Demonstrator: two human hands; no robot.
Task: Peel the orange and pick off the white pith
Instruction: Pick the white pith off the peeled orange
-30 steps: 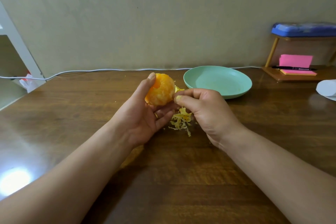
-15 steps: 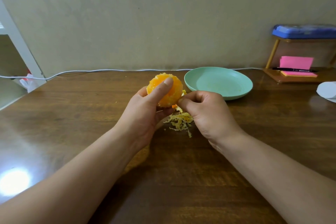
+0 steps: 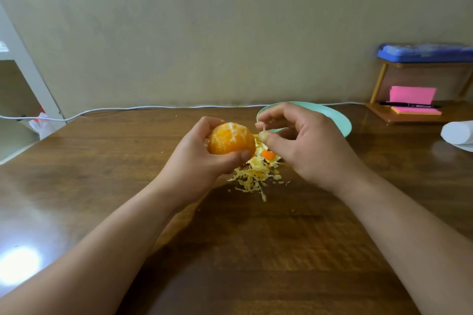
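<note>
My left hand (image 3: 197, 163) grips the peeled orange (image 3: 230, 139), thumb under it and fingers behind, just above the wooden table (image 3: 102, 186). White pith streaks show on the orange's top. My right hand (image 3: 302, 140) hovers just right of the fruit, fingers curled, with a small scrap of pith (image 3: 262, 135) pinched at the thumb and a thin strand at the fingertips. A heap of pulled-off pith and peel bits (image 3: 257, 174) lies on the table below the two hands.
A mint-green plate (image 3: 340, 120) stands behind my right hand, partly hidden by it. At the far right are a small wooden stand with pink sticky notes (image 3: 412, 96) and a pen, and a white roll (image 3: 458, 133). A white cable (image 3: 128, 108) runs along the wall.
My left hand turned the orange so its pith-streaked side faces up. My right hand lifted away from the fruit to the right with a bit of pith in its fingers.
</note>
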